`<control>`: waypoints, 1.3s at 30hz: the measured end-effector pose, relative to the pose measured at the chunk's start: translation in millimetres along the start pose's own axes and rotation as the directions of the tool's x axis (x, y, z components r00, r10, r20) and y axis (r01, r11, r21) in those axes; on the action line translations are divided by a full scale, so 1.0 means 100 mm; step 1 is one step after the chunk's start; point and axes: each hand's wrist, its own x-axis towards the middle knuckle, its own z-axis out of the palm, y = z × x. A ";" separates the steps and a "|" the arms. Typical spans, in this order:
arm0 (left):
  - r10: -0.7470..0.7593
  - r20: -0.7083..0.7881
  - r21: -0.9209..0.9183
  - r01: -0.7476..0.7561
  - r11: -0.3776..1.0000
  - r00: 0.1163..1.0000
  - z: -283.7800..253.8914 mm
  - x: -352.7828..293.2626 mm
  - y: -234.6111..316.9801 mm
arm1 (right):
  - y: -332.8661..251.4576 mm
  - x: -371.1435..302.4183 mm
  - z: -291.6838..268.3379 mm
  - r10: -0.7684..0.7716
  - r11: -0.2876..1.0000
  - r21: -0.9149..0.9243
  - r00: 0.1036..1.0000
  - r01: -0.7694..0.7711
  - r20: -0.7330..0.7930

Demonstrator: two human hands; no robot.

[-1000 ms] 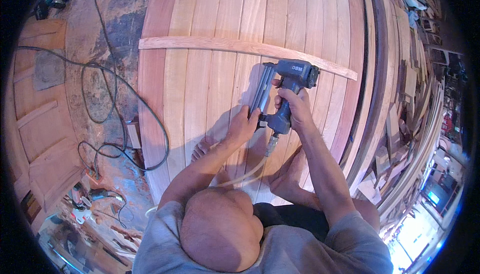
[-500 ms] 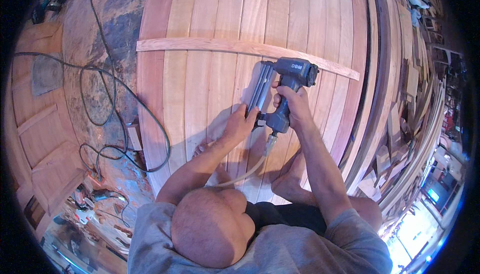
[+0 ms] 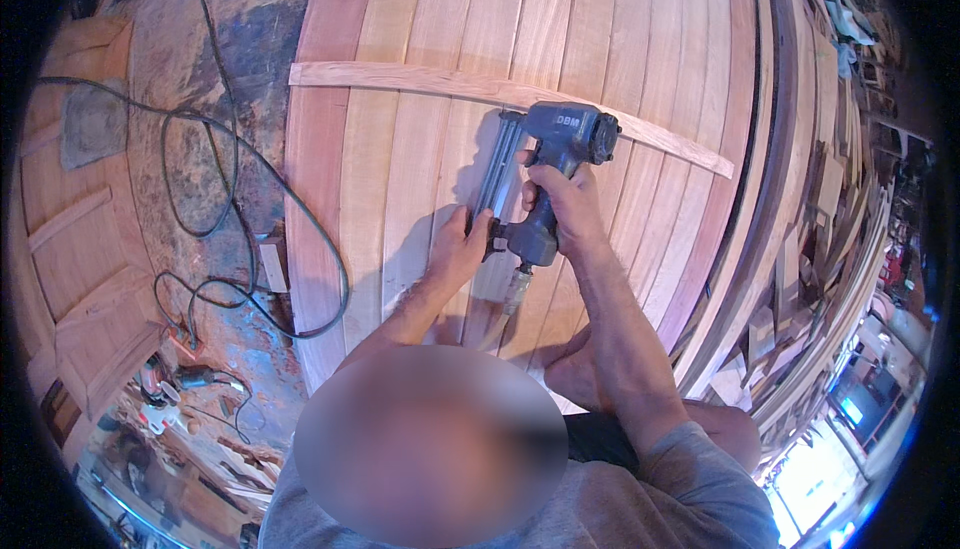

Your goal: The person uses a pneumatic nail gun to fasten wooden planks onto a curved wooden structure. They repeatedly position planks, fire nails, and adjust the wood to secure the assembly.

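A dark nail gun with an air-tool body is in both my hands. My right hand is wrapped round its handle, the forefinger side near the trigger. My left hand grips the lower end of its long silvery magazine. The gun's head overlaps a narrow wooden strip that lies across a panel of boards; whether the nose touches the strip I cannot tell. A pale air hose leads from the fitting under the handle back toward me.
Left of the panel, a dark cable loops over the stained floor and onto the panel's edge. A corded power tool lies at lower left, near a wooden door panel. Long boards and offcuts are stacked along the right.
The nail gun has moved left along the wooden strip, with both my hands still on it. The whole view has shifted slightly, so the panel appears further right.
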 end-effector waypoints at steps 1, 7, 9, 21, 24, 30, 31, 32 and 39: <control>-0.005 0.004 -0.020 0.005 1.000 1.000 0.00 0.00 0.00 | 0.00 0.00 0.00 0.023 1.000 -0.002 1.000 -0.023 -0.016; 0.015 -0.010 -0.046 -0.016 0.999 1.000 0.00 0.00 0.01 | 0.00 0.01 0.03 0.020 1.000 -0.009 0.998 -0.020 -0.058; 0.006 -0.003 -0.051 -0.006 0.999 1.000 -0.02 -0.01 0.01 | -0.01 0.00 0.05 -0.006 1.000 -0.007 0.998 0.006 -0.062; -0.071 -0.059 -0.149 0.061 0.987 0.996 -0.58 -0.04 -0.11 | 0.16 0.14 0.63 -0.010 0.999 0.039 0.998 0.007 0.062; -0.049 -0.040 -0.117 0.044 0.992 0.998 -0.63 0.01 -0.11 | 0.16 0.15 0.63 0.000 0.999 0.032 0.999 -0.001 0.053; -0.027 -0.035 -0.100 0.024 0.995 0.999 -0.66 0.03 -0.07 | 0.14 0.14 0.64 -0.027 0.997 0.067 0.999 0.024 0.036; -0.019 -0.036 -0.091 0.016 0.996 0.999 -0.67 0.03 -0.06 | 0.14 0.15 0.65 -0.043 0.997 0.067 0.999 0.042 0.026; -0.038 -0.028 -0.071 0.036 0.997 0.999 -0.67 0.04 -0.07 | 0.15 0.15 0.65 -0.029 0.998 0.050 0.999 0.028 0.031; -0.064 -0.009 -0.025 0.063 0.998 0.998 -0.65 0.07 -0.09 | 0.14 0.19 0.57 0.047 0.999 -0.010 0.998 -0.047 0.037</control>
